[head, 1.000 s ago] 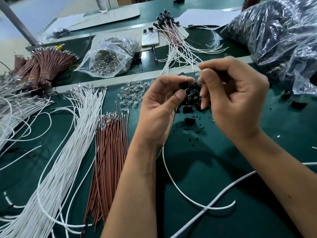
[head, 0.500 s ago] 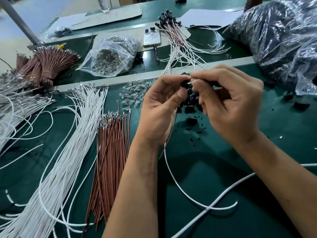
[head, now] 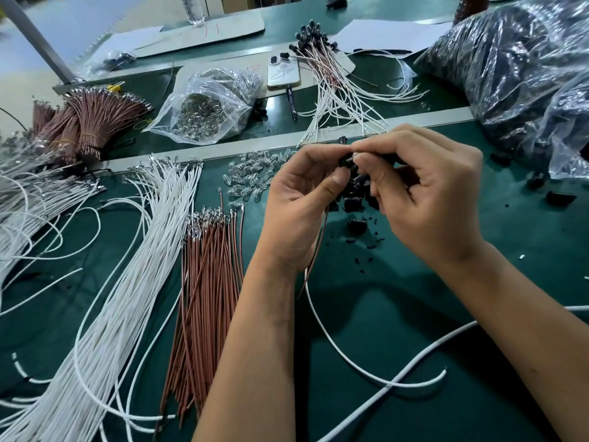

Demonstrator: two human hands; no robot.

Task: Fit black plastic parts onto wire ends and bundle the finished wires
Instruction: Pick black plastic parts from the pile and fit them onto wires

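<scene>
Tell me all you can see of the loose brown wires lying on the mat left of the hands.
The loose brown wires lie flat in a rough sheaf on the green mat, unbound, running from near the camera away. Their far ends carry small silvery metal terminals, no black parts. White wires lie along their left side; the left forearm crosses their right edge.

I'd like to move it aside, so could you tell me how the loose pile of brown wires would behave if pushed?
The brown wires are thin, unbound strands, so they would probably fan out rather than slide together. They look light, and fairly springy, lying nearly straight.
</scene>
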